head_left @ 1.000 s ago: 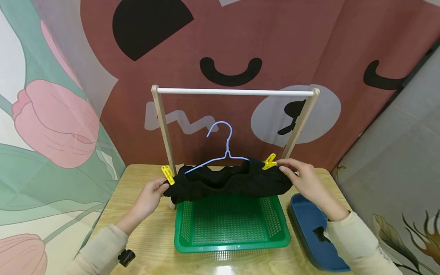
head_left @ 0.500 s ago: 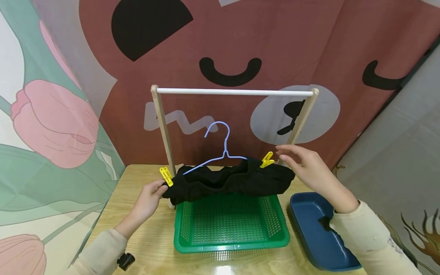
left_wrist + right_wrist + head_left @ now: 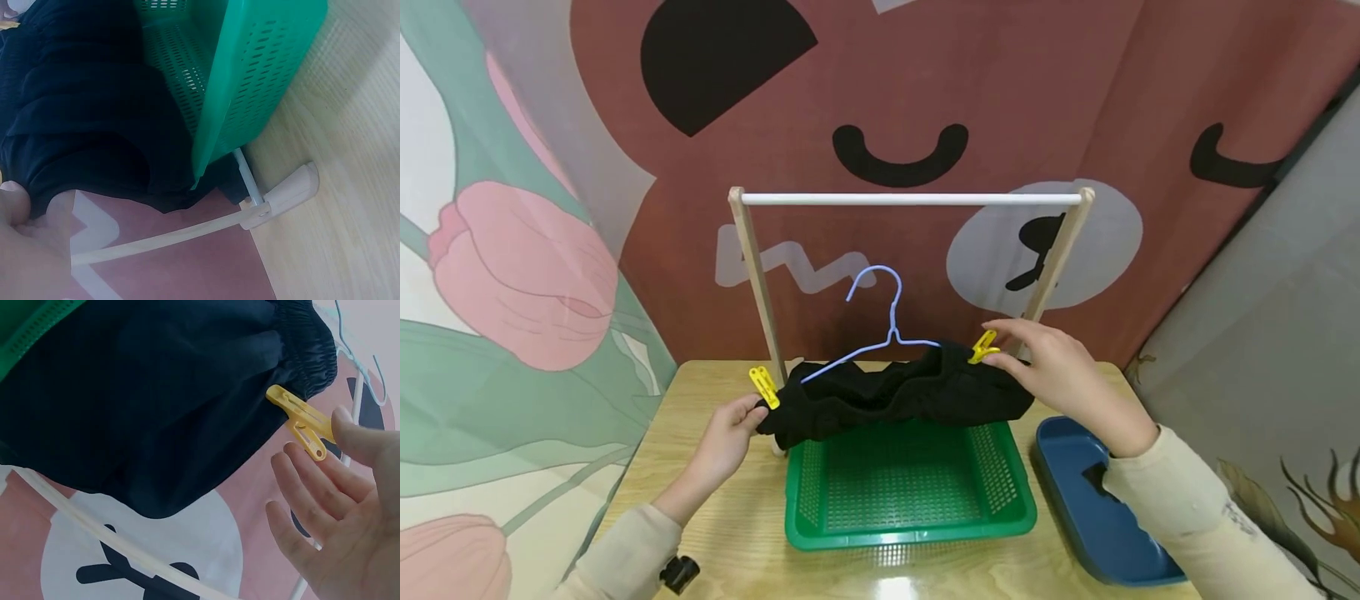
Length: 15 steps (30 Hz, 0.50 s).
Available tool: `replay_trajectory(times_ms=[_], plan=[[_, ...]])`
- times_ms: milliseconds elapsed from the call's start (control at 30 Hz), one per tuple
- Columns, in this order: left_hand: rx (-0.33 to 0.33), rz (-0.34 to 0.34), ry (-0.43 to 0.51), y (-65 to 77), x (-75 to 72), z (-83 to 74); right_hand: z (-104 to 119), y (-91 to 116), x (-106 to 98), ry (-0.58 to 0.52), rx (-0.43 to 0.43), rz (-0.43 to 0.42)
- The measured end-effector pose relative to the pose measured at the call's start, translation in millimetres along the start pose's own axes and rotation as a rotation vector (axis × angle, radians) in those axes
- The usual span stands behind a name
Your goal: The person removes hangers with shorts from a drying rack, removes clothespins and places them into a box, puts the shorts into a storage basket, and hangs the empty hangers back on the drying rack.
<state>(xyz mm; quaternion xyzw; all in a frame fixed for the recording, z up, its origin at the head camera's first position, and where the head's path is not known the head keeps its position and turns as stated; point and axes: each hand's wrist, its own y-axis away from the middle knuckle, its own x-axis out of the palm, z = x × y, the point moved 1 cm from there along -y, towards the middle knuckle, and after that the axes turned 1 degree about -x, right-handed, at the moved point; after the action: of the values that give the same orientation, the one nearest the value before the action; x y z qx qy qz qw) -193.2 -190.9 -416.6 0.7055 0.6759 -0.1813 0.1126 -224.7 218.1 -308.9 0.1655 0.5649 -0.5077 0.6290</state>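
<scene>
Black shorts [image 3: 880, 404] with a gathered waistband hang on a light blue hanger [image 3: 894, 310], held over the green basket. My left hand [image 3: 727, 433] pinches the left end of the waistband, just beneath a yellow clothespin [image 3: 764, 388]. At the other end, my right hand [image 3: 1060, 367] has thumb and fingers on either side of a second yellow clothespin [image 3: 300, 415], which bites the waistband edge. In the right wrist view the thumb rests on one handle, the index fingertip is at the other, and the remaining fingers are spread.
A rack with wooden posts and a white bar [image 3: 910, 199] stands behind the shorts. Below them sits the green basket [image 3: 910, 537]. To the right lies a blue tray [image 3: 1075, 500] with a dark item in it, partly under the right sleeve. A patterned cloth backs the table [image 3: 722, 533].
My right hand let go of the fabric at the right end, lifted, then came in around the right clothespin. The left hand keeps its pinch, and the shorts barely shifted.
</scene>
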Motion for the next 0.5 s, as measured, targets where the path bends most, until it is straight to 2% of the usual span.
replay_trajectory(times_ms=[267,500], plan=[[-0.018,0.005,0.006,2.1,-0.5,1.9,3.2,-1.8,2.3,-0.010,-0.060,-0.070],[0.001,0.003,0.009,3.7,0.2,1.5,4.0,-0.1,5.8,0.057,-0.147,-0.225]])
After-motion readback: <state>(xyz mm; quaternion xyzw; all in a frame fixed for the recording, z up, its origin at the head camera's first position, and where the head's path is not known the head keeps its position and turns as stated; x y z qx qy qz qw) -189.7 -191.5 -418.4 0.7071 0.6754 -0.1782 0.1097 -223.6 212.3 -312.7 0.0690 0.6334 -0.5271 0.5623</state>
